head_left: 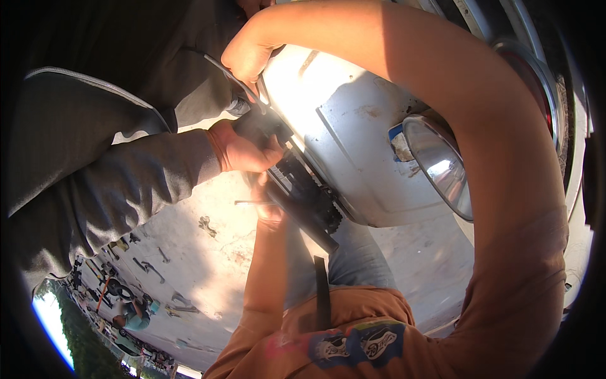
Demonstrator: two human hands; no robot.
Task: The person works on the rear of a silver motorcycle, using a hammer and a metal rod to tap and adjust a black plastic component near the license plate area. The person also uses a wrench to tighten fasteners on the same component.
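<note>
My left hand [268, 205] reaches up from below with fingers curled on the underside of a long black part [300, 196]; a thin metal rod [246, 203] juts beside it. My right hand [249, 54] arches over the pale metal panel [353, 145] to its upper left edge, fingers bent down beside a grey cable [221, 66]; what they grip is hidden. A co-worker's hand [252, 151] in a dark sleeve grips the black part's upper end, just above my left fingers.
The co-worker's dark-clothed body [107, 57] fills the upper left. A round mirror-like metal piece [435, 167] is at the panel's right, near curved rails [524, 22]. Scattered tools [151, 268] lie on the pale floor [202, 252]; another person [132, 316] is at lower left.
</note>
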